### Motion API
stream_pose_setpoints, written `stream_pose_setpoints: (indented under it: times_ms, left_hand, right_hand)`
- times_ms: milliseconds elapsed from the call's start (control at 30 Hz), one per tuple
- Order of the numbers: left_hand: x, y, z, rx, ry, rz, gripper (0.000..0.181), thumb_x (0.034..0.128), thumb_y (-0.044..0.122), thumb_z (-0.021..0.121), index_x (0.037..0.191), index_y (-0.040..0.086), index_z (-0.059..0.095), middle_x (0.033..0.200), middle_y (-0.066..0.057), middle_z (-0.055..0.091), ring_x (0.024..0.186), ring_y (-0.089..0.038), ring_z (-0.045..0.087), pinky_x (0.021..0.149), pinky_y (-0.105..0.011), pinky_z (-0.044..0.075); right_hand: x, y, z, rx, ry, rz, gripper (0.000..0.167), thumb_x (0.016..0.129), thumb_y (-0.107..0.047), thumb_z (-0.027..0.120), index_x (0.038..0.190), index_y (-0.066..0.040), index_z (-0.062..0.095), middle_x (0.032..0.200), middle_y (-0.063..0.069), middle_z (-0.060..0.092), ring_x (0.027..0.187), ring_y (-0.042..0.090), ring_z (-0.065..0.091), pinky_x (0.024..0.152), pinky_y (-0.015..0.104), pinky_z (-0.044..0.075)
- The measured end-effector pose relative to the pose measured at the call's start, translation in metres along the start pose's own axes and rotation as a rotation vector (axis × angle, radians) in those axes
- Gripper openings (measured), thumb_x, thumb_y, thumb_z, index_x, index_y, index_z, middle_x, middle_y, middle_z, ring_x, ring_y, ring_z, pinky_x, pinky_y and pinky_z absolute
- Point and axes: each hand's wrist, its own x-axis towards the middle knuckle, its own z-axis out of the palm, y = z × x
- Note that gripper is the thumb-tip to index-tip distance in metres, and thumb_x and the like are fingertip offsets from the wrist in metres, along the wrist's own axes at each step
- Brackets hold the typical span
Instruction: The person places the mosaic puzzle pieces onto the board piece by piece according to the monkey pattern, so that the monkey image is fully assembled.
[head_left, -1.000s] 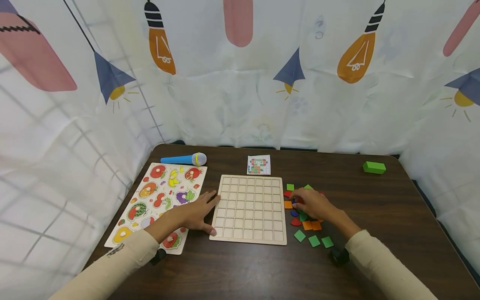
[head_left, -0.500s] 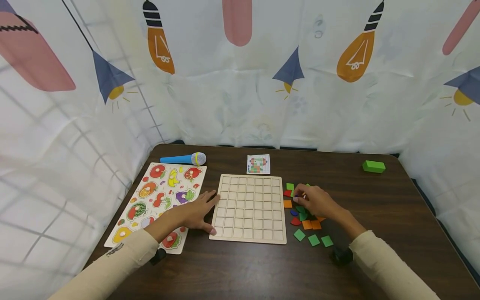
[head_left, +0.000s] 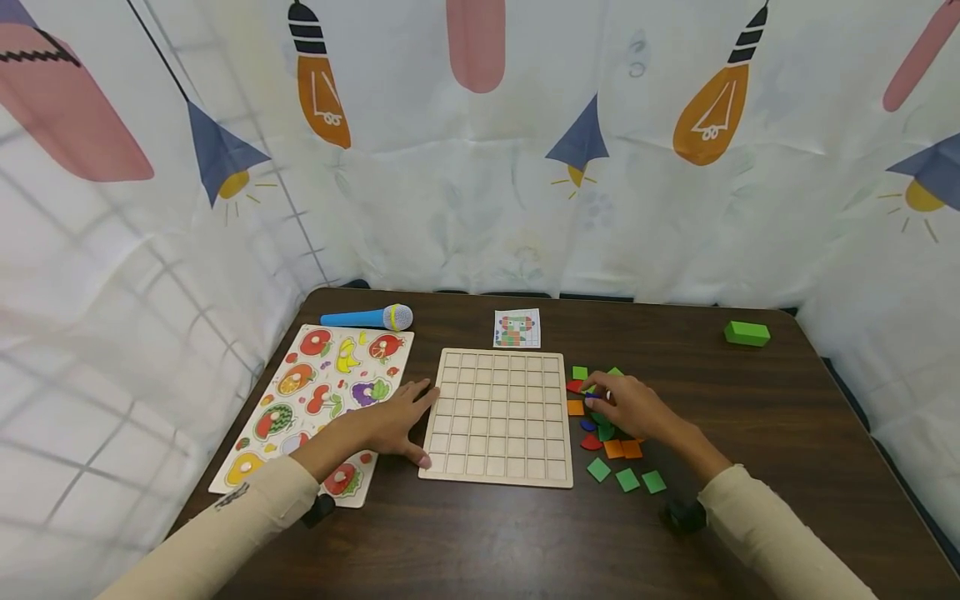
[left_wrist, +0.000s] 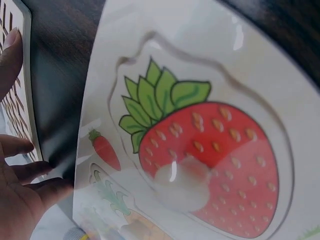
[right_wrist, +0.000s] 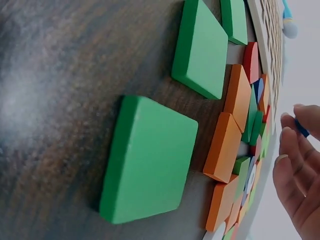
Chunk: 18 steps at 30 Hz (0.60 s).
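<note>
My left hand [head_left: 397, 423] rests with fingers spread at the left edge of a wooden grid board [head_left: 498, 417]; thumb and fingertips touch its rim. In the left wrist view, those fingers [left_wrist: 42, 192] lie between the board and a fruit puzzle [left_wrist: 210, 150]. Over the pile of coloured pieces at the board's right, my right hand [head_left: 633, 406] pinches a small blue piece [right_wrist: 301, 128] between thumb and finger. Around it lie orange squares [head_left: 622, 450], green squares [head_left: 627, 481] and a red curved piece [head_left: 591, 442]. The hand hides part of the pile.
A small pattern card [head_left: 517, 329] lies behind the board. At the back left is a blue toy microphone [head_left: 367, 318], beyond the fruit puzzle board. A green block [head_left: 747, 334] stands at the far right of the dark table [head_left: 750, 400]. Printed curtains hang behind.
My right hand has lifted slightly and shifted a little to the right from the pile, and the blue piece now shows between its fingertips. My left hand has stayed on the board's edge.
</note>
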Motion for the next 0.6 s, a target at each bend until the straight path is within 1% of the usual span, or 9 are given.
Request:
stream_pose_setpoints:
  times_ms: [100, 200, 367, 433, 533, 600]
  left_hand:
    - [0.0008, 0.0008, -0.0008, 0.000, 0.001, 0.000, 0.115, 0.0762, 0.058, 0.081, 0.161, 0.008, 0.020, 0.167, -0.021, 0.013, 0.154, -0.044, 0.013, 0.117, -0.061, 0.031]
    - [0.0015, 0.0012, -0.0011, 0.001, -0.001, 0.002, 0.116, 0.0759, 0.058, 0.081, 0.161, 0.008, 0.020, 0.167, -0.021, 0.012, 0.154, -0.044, 0.012, 0.117, -0.060, 0.031]
    - [0.0019, 0.0014, -0.0010, -0.002, -0.003, -0.001, 0.115, 0.0753, 0.057, 0.082, 0.160, 0.009, 0.020, 0.167, -0.021, 0.013, 0.153, -0.044, 0.013, 0.116, -0.060, 0.032]
    - [0.0014, 0.0013, -0.0012, -0.006, -0.002, -0.003, 0.115, 0.0753, 0.056, 0.082, 0.160, 0.009, 0.021, 0.167, -0.021, 0.013, 0.153, -0.044, 0.013, 0.116, -0.061, 0.032]
    - [0.0006, 0.0010, -0.0018, -0.013, 0.000, -0.001, 0.114, 0.0755, 0.055, 0.083, 0.160, 0.008, 0.022, 0.166, -0.021, 0.014, 0.153, -0.045, 0.013, 0.116, -0.062, 0.031]
    - [0.0002, 0.0008, -0.0023, -0.022, 0.002, 0.004, 0.114, 0.0757, 0.054, 0.083, 0.160, 0.007, 0.022, 0.166, -0.022, 0.014, 0.153, -0.045, 0.013, 0.116, -0.062, 0.031]
  right_hand:
    - [0.0005, 0.0007, -0.0003, 0.015, -0.004, 0.000, 0.018, 0.098, -0.019, 0.066, 0.114, -0.011, 0.065, 0.090, -0.002, 0.068, 0.074, 0.008, 0.059, 0.063, 0.023, 0.051]
    - [0.0012, 0.0004, -0.0011, 0.017, -0.005, -0.008, 0.016, 0.098, -0.019, 0.066, 0.113, -0.011, 0.067, 0.089, -0.003, 0.069, 0.075, 0.010, 0.061, 0.064, 0.024, 0.052]
    - [0.0036, -0.0012, -0.0016, -0.008, 0.016, -0.038, 0.016, 0.098, -0.017, 0.066, 0.113, -0.011, 0.070, 0.099, -0.001, 0.072, 0.079, 0.009, 0.059, 0.072, 0.030, 0.054]
    - [0.0049, -0.0018, -0.0015, -0.007, 0.023, -0.048, 0.017, 0.098, -0.016, 0.066, 0.114, -0.011, 0.070, 0.099, -0.002, 0.072, 0.077, 0.008, 0.057, 0.070, 0.028, 0.053]
    - [0.0065, -0.0028, -0.0013, 0.022, 0.012, -0.039, 0.018, 0.098, -0.017, 0.066, 0.115, -0.011, 0.066, 0.088, -0.003, 0.067, 0.065, 0.009, 0.052, 0.058, 0.024, 0.046]
    - [0.0071, -0.0033, -0.0013, 0.040, 0.004, -0.026, 0.017, 0.098, -0.018, 0.066, 0.114, -0.011, 0.065, 0.083, -0.004, 0.064, 0.062, 0.010, 0.049, 0.054, 0.023, 0.042]
